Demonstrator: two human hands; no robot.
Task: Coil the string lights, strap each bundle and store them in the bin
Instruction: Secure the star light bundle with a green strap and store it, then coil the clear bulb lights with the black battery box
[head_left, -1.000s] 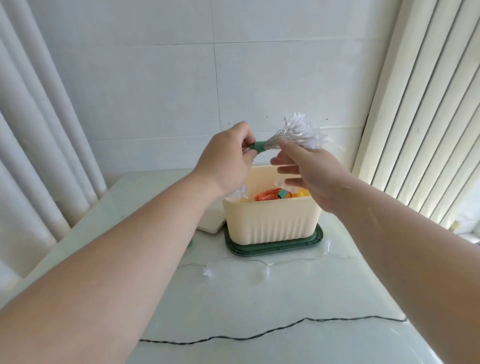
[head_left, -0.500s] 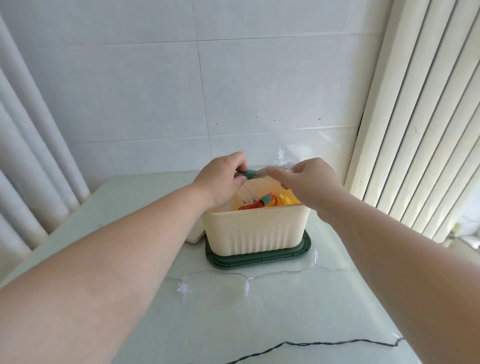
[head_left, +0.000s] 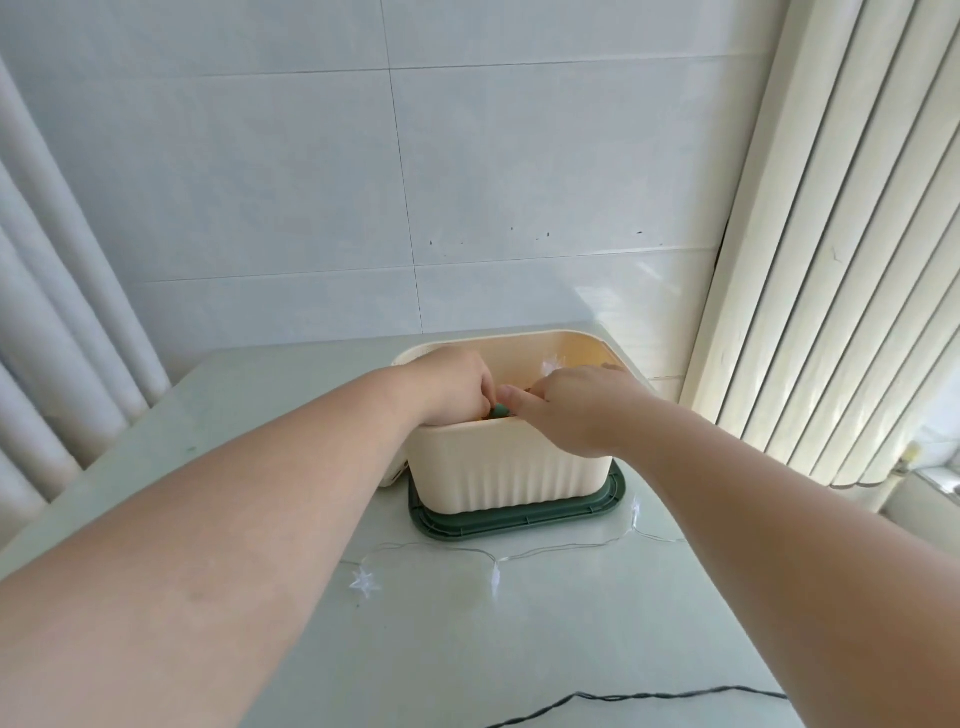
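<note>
Both hands are inside the bin (head_left: 509, 467), the left hand (head_left: 457, 387) and right hand (head_left: 576, 410) with fingers curled round the green-strapped bundle (head_left: 500, 410). Seat it low and flat before letting go, so no loops spring out.

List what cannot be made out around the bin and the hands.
Head view:
- Contents of the bin: hidden by its front wall, the left hand and the right hand.
- The bundle: only one white star and its green strap show.
- Grip of the right hand: fingertips hidden inside the bin.
- The white object: mostly behind the left forearm.
- The black cable: runs off the bottom edge.
</note>
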